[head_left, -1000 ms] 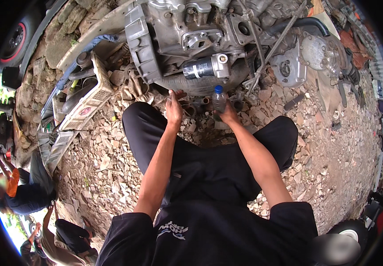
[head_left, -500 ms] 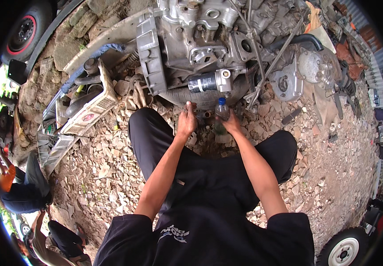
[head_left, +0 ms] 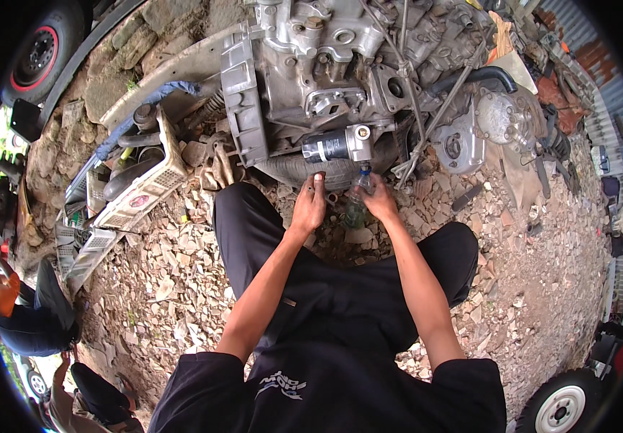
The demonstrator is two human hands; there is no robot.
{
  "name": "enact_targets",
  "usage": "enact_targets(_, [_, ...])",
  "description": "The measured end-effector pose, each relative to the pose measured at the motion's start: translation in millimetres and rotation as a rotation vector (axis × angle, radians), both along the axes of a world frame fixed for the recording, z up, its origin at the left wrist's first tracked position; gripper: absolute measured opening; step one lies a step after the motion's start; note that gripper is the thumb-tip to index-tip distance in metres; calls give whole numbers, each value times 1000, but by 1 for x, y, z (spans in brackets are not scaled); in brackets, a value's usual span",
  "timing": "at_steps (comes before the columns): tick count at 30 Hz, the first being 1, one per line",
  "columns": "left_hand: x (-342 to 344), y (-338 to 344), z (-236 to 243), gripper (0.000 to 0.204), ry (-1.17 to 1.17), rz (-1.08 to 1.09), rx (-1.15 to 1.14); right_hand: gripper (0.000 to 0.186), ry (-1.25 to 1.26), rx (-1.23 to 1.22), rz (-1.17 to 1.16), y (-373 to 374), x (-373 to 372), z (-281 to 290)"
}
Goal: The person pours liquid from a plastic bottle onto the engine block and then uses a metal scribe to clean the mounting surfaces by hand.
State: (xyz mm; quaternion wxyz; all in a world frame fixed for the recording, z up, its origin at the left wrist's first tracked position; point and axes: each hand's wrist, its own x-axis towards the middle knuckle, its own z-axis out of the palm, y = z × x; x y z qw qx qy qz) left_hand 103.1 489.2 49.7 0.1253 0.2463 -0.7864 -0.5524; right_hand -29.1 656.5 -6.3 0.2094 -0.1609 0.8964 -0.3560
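Note:
My left hand (head_left: pixel 310 203) is curled just below the black-and-silver oil filter assembly (head_left: pixel 329 146), thumb upward; what its fingers hold, if anything, is too small to make out. Beside it, my right hand (head_left: pixel 376 196) grips the upper part of an upright clear plastic bottle (head_left: pixel 355 217) with a blue top, directly under the filter housing. The filter sits low on a large greasy metal engine block (head_left: pixel 311 65), with a tyre (head_left: pixel 290 167) lying behind my hands.
A cracked plastic crate (head_left: pixel 134 202) of parts sits left; metal housings (head_left: pixel 459 148) and rods lie right. Broken stones (head_left: pixel 160 296) cover the ground around my crossed legs. Other people (head_left: pixel 33 325) are at lower left; a spare wheel (head_left: pixel 557 408) is at lower right.
My right hand has shifted up the bottle toward its top, now partly covering it. My left hand has come closer to the bottle. The view has shifted slightly.

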Motion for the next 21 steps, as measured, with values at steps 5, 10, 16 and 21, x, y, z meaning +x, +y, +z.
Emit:
enact_targets(5, [-4, 4, 2, 63, -4, -1, 28, 90, -136, -165, -138, 15, -27, -54])
enact_targets(10, [5, 0, -14, 66, -3, 11, 14, 113, -128, 114, -107, 18, -19, -79])
enact_targets(16, [7, 1, -14, 64, -58, 4, 2, 88, -90, 268, 44, 19, -12, -99])
enact_targets(21, [18, 1, 13, 57, -82, -95, -160, 43, -313, 324, 528, -14, 9, 24])
